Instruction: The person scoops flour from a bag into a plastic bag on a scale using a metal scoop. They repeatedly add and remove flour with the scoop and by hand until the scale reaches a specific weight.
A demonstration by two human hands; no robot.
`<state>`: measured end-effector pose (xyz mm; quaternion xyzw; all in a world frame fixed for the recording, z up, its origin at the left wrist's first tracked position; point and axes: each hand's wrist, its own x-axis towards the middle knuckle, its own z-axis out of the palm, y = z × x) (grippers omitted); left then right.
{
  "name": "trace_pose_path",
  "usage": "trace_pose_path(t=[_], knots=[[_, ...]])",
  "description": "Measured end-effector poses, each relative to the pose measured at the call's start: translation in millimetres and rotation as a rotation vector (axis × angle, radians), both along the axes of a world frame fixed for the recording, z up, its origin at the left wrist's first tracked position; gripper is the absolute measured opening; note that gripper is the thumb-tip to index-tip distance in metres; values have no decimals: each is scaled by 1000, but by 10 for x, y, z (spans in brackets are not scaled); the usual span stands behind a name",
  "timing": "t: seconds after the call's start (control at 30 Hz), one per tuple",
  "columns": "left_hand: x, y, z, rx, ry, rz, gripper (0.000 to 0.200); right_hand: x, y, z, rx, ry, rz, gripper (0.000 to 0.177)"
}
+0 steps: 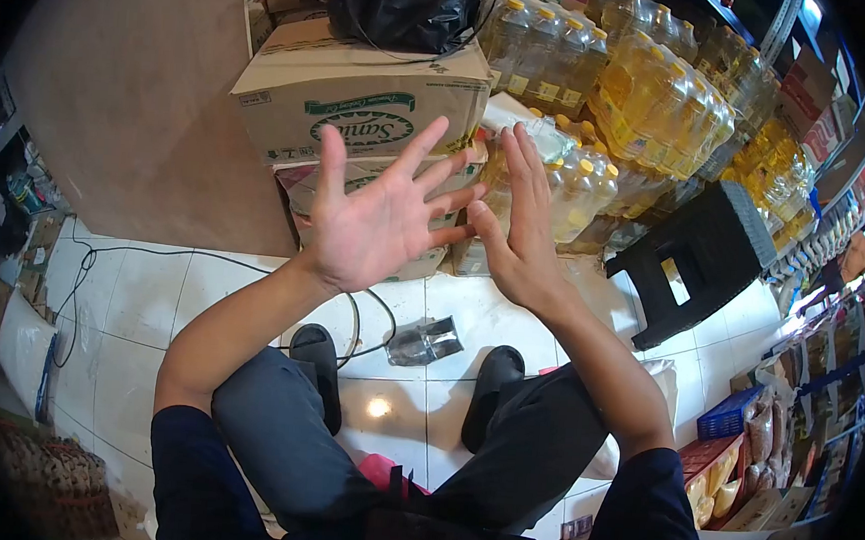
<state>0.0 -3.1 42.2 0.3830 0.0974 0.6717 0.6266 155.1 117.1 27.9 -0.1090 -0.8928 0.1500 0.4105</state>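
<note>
My left hand [373,228] is raised in front of me, its palm turned toward me and its fingers spread wide, with nothing in it. Close beside it, my right hand [528,227] is held up edge-on, fingers straight and thumb apart, also holding nothing. The left fingertips overlap the right thumb area in this view. Behind the left hand stands a cardboard box [285,89] with a green printed label. Shrink-wrapped packs of yellow oil bottles [655,95] are stacked behind the right hand. On the tiled floor between my feet lies a small clear plastic packet [424,342].
A black plastic stool [689,258] lies tipped at the right. A black bag [408,2] sits on the boxes. Black cable [168,251] trails over the white tiles [140,295]. Goods fill a blue basket [726,413] and shelves at right; a brown panel [143,99] stands left.
</note>
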Motion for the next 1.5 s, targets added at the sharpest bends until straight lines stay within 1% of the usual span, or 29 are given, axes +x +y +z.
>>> trace_pose_path(t=[0.07,0.17,0.27,0.37,0.4,0.5,0.53,0.63,0.67,0.77,0.8,0.9,0.97,1.0,1.03,1.07,1.1,1.13,1.17,1.2,1.23,1.27,1.3,1.37,1.43,1.5], knots=[[6,-39,73,46,-25,-9,108,30,-13,40,-1,24,21,66],[22,-129,222,148,-22,-7,112,82,-16,80,-24,115,59,57],[89,-237,355,256,45,5,116,138,-91,146,-299,203,178,41],[196,-333,417,302,144,14,116,253,-149,246,-628,75,407,30],[214,-352,427,315,163,-9,116,241,-162,220,-771,97,513,26],[246,-398,460,335,204,-65,117,242,-297,213,-710,203,496,26],[251,-416,476,330,207,-71,118,230,-302,216,-714,248,537,26],[255,-454,508,305,196,-81,119,257,-323,265,-602,371,486,27],[254,-462,512,295,189,-82,119,267,-289,288,-487,398,433,30],[190,-439,473,317,201,-136,122,377,-219,396,0,376,297,36],[171,-440,466,299,229,-134,123,356,-285,426,17,439,289,35],[135,-450,431,240,316,-119,125,484,-460,703,336,14,161,30],[174,-434,381,205,374,-114,127,407,-568,594,255,-57,153,31],[219,-437,359,133,444,-96,128,387,-577,494,221,-107,133,32],[266,-438,342,77,511,-99,130,370,-534,404,174,-154,235,28],[302,-415,294,75,619,-64,131,353,-548,335,146,-226,255,28],[340,-384,245,74,728,-32,132,316,-541,218,218,-230,253,23],[364,-368,204,74,708,-18,131,328,-534,229,222,-349,258,20],[379,-332,177,86,661,-11,130,292,-469,147,78,-315,377,19],[354,-334,200,71,638,-32,130,324,-474,217,-82,-307,464,17],[377,-325,207,45,616,-66,129,328,-452,187,-93,-271,544,16],[400,-316,207,22,592,-93,129,371,-477,233,-179,-278,553,16],[429,-329,222,-7,576,-123,129,365,-471,213,-218,-322,526,20],[428,-336,270,0,575,-165,126,374,-454,211,-260,-312,534,24],[447,-336,305,7,561,-200,121,362,-487,172,-246,-258,501,29],[419,-353,297,10,496,-226,118,336,-510,117,-217,-218,477,35]])
